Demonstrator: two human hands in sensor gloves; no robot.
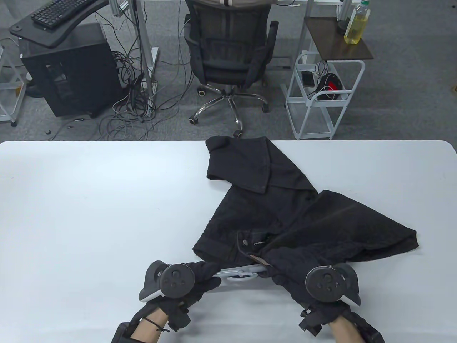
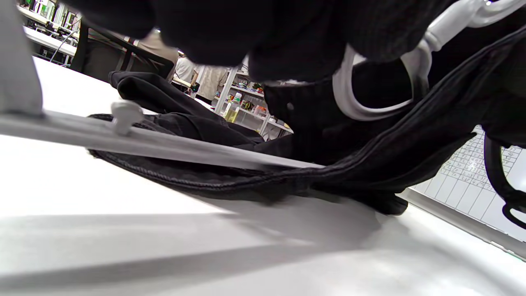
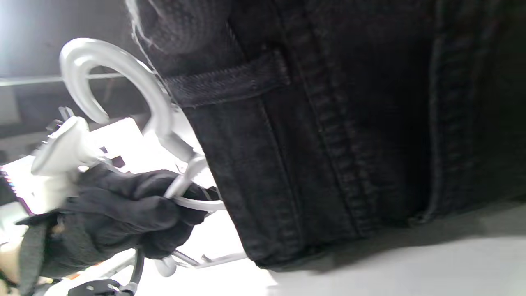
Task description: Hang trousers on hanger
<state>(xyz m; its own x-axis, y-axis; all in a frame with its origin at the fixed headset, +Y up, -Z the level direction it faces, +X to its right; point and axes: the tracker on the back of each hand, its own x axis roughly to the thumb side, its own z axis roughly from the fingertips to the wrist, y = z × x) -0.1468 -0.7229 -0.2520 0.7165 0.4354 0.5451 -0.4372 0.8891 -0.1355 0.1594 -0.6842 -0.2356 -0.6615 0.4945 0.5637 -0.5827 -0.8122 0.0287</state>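
Black trousers (image 1: 285, 210) lie folded on the white table (image 1: 89, 200), waistband toward me. A white plastic hanger (image 1: 237, 274) lies at the near edge of the waistband. My left hand (image 1: 200, 277) grips the hanger's left arm; the right wrist view shows its gloved fingers (image 3: 123, 209) wrapped round the hanger (image 3: 119, 82) below the hook. My right hand (image 1: 285, 271) grips the waistband fabric (image 3: 308, 144) over the hanger's right side. In the left wrist view the hanger bar (image 2: 164, 144) runs above the table, under the trousers (image 2: 370, 164).
The table's far edge runs just past the trouser legs. Beyond it stand an office chair (image 1: 228, 53), a white wire cart (image 1: 323, 96) and a computer tower (image 1: 71, 71) on the floor. Bare table lies to the left and far right.
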